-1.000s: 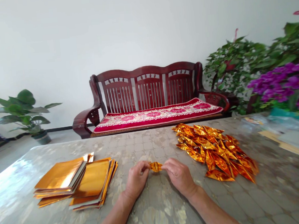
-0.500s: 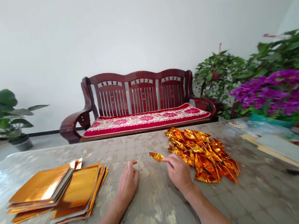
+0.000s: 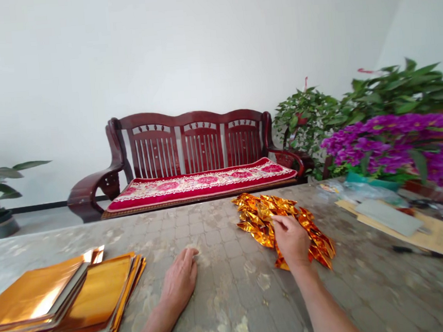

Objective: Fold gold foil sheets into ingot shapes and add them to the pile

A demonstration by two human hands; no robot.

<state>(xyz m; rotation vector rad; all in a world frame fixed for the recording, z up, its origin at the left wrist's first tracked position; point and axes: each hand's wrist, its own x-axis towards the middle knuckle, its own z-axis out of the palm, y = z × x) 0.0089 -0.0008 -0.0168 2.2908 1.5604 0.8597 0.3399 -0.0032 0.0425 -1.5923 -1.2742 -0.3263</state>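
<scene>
My right hand (image 3: 293, 240) is over the pile of folded gold paper ingots (image 3: 268, 234), thumb and fingertips pinched together. A folded gold paper ingot (image 3: 265, 213) appears to be at its fingertips, though it blends with the shiny pieces behind. My left hand (image 3: 180, 277) rests on the patterned tabletop (image 3: 233, 299), palm down, fingers loosely stretched and holding nothing. To its left lie two overlapping stacks of flat gold foil paper sheets (image 3: 101, 293), some showing grey undersides.
Beyond the table stands a dark red wooden bench (image 3: 198, 142) with a red floral cover (image 3: 207, 180). On the right are purple flowers (image 3: 393, 140), clear plastic bags (image 3: 374, 191), a grey flat piece (image 3: 389, 216), tan card (image 3: 440, 234) and a black pen-like object (image 3: 407, 249).
My right hand has carried the folded paper ingot rightward and forward to the pile. My left hand has lowered and flattened onto the table. The view has turned slightly right.
</scene>
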